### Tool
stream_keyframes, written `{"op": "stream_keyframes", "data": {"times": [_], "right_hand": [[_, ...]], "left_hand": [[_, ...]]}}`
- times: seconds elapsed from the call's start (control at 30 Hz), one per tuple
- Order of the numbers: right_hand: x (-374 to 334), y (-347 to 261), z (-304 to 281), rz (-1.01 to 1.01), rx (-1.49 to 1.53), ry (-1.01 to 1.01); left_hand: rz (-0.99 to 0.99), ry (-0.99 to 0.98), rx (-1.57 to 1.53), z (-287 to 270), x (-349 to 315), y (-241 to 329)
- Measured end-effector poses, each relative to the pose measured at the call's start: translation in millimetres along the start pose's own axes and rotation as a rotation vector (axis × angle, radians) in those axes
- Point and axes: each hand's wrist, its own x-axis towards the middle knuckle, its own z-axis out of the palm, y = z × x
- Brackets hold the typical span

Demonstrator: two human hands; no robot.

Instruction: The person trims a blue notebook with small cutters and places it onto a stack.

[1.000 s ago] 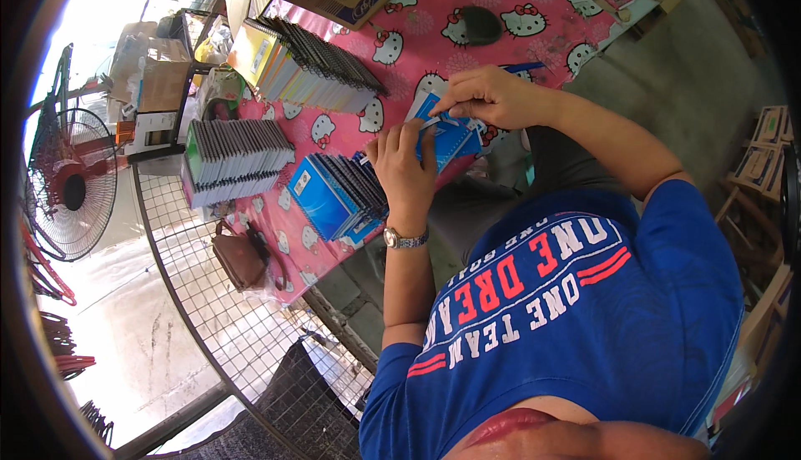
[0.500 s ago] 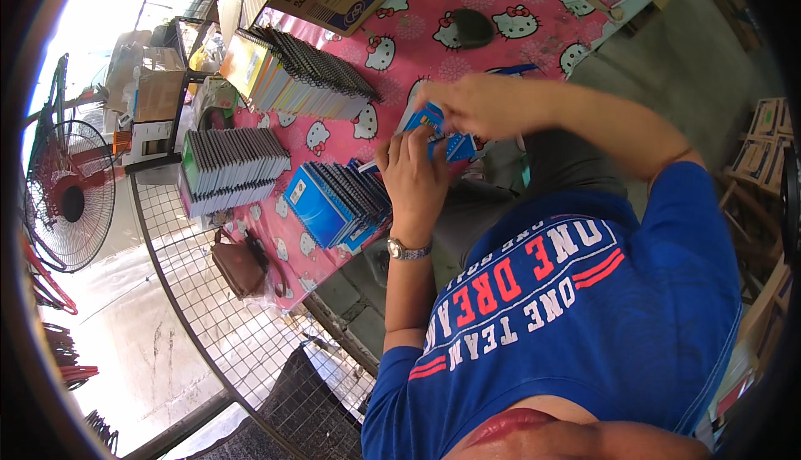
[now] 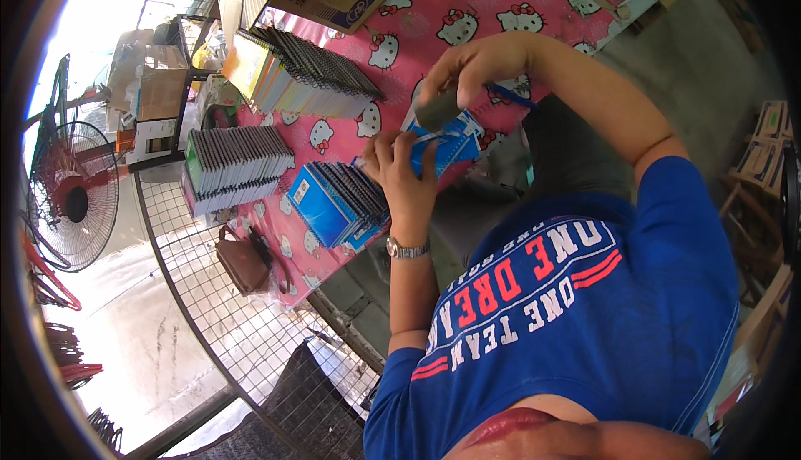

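Right hand (image 3: 494, 58) now holding dark block (image 3: 437, 113), lifted off pink tablecloth (image 3: 421, 36)

A blue notebook (image 3: 457, 145) lies flat at a slant near the edge of a pink desk (image 3: 417, 60), partly covered by the fingers of the left hand (image 3: 406, 178); whether it is one or several cannot be told. Just above its far end, a smooth, rounded, dark grey-green block (image 3: 437, 113) sits tilted under the right hand's (image 3: 488, 64) fingers.
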Motion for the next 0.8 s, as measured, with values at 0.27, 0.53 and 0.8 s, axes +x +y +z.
{"op": "stream_keyframes", "data": {"times": [0.27,0.53,0.8], "right_hand": [[-12,3,-4,0.101,-0.072,-0.079],[7,6,-5,-0.019,0.108,0.003],[28,3,-1,0.072,-0.119,-0.025]], "left_hand": [[0.064,0.039,-0.218,1,11,6],[-0.049,0.046,-0.229,-14,8,-18],[-0.129,0.025,-0.389,-11,4,-20]]}}
